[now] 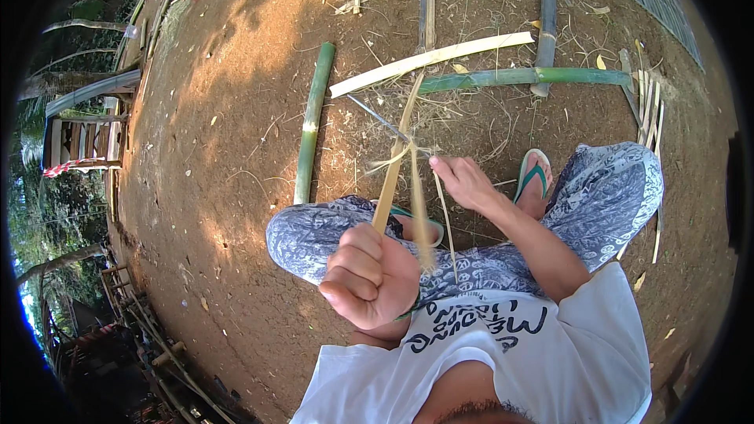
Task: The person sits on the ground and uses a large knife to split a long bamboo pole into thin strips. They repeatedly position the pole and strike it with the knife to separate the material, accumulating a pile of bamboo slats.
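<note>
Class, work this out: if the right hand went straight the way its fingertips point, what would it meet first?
The right hand would probably meet the tangle of pale shavings first, with the bamboo strip in the left hand close behind; their exact depth order is unclear.

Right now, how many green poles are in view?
2: one green pole lies ahead of the left knee; another green pole lies crosswise beyond the right hand. The person's body may hide others.

head: left fisheye | from above | faces down | left hand (372, 276) close
</note>
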`<state>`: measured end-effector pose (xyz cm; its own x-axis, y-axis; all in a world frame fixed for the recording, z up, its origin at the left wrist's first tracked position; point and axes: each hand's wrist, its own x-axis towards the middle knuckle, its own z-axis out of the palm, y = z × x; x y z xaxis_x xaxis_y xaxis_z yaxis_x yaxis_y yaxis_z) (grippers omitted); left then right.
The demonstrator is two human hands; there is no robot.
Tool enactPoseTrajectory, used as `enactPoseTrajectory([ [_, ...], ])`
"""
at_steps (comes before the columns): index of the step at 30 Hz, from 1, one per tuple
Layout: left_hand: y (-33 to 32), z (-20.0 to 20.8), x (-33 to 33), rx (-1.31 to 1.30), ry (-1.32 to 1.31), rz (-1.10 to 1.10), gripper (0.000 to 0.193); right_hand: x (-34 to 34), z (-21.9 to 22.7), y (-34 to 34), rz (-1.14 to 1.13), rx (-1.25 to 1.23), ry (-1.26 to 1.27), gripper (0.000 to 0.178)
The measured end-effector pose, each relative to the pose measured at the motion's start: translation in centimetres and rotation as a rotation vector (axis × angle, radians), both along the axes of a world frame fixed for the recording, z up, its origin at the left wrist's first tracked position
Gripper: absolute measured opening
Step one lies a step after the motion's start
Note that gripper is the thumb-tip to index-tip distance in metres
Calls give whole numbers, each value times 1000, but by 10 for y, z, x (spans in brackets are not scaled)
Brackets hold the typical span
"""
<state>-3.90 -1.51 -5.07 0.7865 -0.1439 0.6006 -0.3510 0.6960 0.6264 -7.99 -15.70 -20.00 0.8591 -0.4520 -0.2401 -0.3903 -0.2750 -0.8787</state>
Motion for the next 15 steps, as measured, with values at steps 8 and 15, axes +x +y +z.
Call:
enactPoseTrajectory([
  [8,5,1,17,-80,45,16,58,-2,45,28,146,-19,-285,52],
  [15,4,3,19,-72,59,34,57,27,-13,1,-8,65,-112,67],
])
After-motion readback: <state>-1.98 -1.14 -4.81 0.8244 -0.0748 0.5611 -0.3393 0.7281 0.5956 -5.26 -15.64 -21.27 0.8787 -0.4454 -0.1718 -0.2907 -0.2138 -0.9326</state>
